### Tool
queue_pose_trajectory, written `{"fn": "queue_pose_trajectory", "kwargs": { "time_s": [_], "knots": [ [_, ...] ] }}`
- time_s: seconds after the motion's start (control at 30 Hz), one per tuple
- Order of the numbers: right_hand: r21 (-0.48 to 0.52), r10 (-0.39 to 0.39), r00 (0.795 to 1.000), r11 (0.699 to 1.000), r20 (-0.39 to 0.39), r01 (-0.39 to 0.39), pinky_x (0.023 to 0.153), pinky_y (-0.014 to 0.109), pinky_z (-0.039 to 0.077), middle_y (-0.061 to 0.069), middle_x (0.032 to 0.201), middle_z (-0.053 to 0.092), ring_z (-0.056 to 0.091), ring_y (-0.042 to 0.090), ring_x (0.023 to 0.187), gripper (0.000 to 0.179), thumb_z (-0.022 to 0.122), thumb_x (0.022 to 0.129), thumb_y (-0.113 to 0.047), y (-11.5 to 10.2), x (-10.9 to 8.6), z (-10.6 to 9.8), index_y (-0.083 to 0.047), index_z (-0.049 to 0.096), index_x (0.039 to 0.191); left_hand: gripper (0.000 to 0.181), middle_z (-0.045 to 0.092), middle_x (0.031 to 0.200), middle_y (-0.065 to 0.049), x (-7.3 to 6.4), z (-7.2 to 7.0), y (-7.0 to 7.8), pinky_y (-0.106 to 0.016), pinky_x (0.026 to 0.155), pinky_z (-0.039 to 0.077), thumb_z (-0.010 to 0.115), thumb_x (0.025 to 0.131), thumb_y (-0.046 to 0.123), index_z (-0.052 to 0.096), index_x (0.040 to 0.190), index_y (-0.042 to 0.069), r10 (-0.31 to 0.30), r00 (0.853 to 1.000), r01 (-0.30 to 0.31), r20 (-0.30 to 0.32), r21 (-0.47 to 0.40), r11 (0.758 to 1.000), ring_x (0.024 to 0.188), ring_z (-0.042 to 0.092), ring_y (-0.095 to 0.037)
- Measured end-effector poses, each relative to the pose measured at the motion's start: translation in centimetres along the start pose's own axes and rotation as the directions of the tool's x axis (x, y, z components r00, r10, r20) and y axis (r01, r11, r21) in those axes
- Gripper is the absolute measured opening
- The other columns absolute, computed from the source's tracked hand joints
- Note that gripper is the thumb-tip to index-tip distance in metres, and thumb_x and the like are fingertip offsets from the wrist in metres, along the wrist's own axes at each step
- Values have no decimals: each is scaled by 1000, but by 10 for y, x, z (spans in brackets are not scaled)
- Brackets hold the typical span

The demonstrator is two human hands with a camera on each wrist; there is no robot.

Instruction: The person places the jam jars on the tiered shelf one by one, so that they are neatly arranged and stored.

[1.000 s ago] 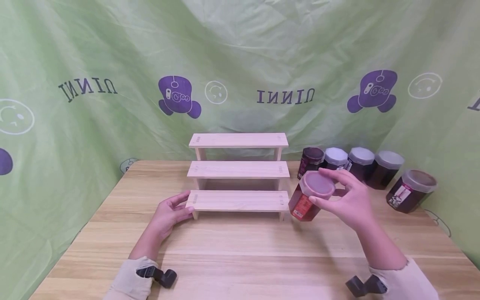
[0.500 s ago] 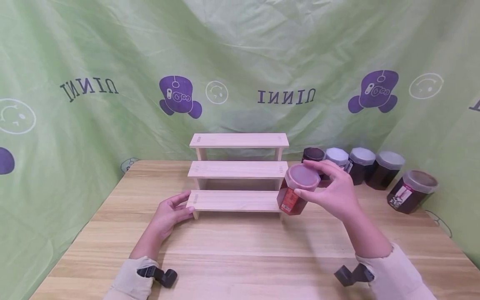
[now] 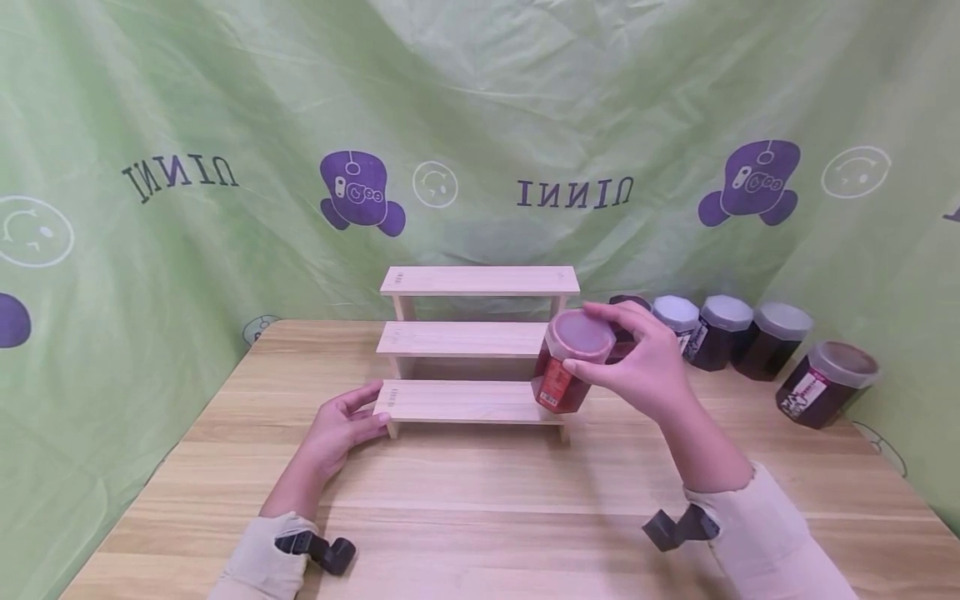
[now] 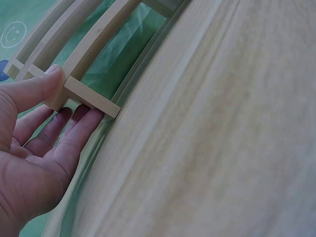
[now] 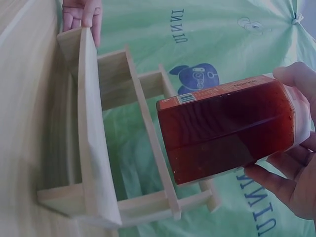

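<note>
A three-step wooden display stand [image 3: 457,402] stands in the middle of the table. My left hand [image 3: 339,429] holds its left end at the lowest step, thumb on the board's corner and fingers at the side leg, as the left wrist view shows. My right hand [image 3: 645,357] grips a jar [image 3: 564,375] near its pale lid, between thumb and fingers. The jar has flat sides, dark red contents and an orange-red label. It is tilted and overlaps the right end of the lowest step in the head view; in the right wrist view its base points towards the stand [image 5: 94,133].
Several dark jars with octagonal lids stand at the back right; one [image 3: 827,385] sits nearer, close to the table's right edge. My right hand partly hides the leftmost. A green printed curtain [image 3: 480,108] hangs behind the wooden table [image 3: 465,508].
My right hand has carried the red jar leftward and slightly up, from beside the stand to over the lowest step's right end. My left hand stays on the stand.
</note>
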State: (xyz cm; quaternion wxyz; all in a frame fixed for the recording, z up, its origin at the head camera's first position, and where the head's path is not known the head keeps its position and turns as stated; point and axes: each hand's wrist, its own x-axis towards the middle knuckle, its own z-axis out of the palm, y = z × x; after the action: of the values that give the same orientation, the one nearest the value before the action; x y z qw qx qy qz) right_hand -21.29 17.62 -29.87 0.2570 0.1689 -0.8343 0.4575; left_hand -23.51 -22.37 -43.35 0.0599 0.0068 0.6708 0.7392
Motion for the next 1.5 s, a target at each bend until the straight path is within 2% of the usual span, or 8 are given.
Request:
{"fn": "queue_pose_trajectory", "kwargs": {
  "time_s": [0.37,0.6,0.77,0.9,1.1,1.33,1.5],
  "knots": [
    [14,12,1000,1000,18,-12,76,25,52,6,106,65,56,17,96,62,92,62,-13,-11,16,9,-7,69,119,69,41,143,-31,0,2,-1,-38,88,57,66,84,-14,37,146,-5,-12,1000,12,0,6,1000,100,66,-18],
    [25,22,999,999,25,-22,70,23,54,5,109,65,58,17,95,62,93,63,-17,-20,28,10,-8,69,120,69,44,140,-32,2,2,2,-39,88,57,67,84,-13,36,146,-7,2,1000,-2,12,16,1000,100,66,-17],
    [42,25,999,999,46,-27,74,32,59,5,111,64,59,18,98,62,92,65,-18,-29,38,13,-8,69,121,69,42,141,-32,1,1,2,-38,89,57,66,84,-13,36,146,-6,-5,1000,4,7,21,1000,101,66,-17],
    [48,37,997,998,69,-41,78,36,58,4,111,63,58,19,99,61,91,66,-21,-36,47,17,-9,68,121,69,42,141,-32,0,0,1,-38,89,57,66,85,-12,36,147,-5,-10,1000,10,-3,23,1000,101,66,-17],
    [78,61,994,995,92,-68,82,36,56,3,110,64,57,18,101,63,92,65,-24,-45,62,27,-10,68,122,68,49,137,-28,0,-1,-1,-38,88,57,66,85,-13,37,146,-4,-17,1000,17,-16,10,1000,100,66,-16],
    [61,66,992,995,109,-73,83,34,56,3,109,63,58,18,100,66,92,63,-28,-56,74,44,-10,68,122,68,49,137,-28,0,0,0,-38,89,57,66,85,-12,37,147,-4,-12,1000,12,-12,10,1000,101,66,-16],
    [57,96,991,993,93,-101,83,31,56,3,107,63,59,18,99,66,92,64,-29,-60,81,58,-9,67,122,68,50,137,-28,0,0,1,-37,89,57,66,85,-12,37,147,-4,-17,1000,17,-13,10,1000,100,66,-15]
  ]
}}
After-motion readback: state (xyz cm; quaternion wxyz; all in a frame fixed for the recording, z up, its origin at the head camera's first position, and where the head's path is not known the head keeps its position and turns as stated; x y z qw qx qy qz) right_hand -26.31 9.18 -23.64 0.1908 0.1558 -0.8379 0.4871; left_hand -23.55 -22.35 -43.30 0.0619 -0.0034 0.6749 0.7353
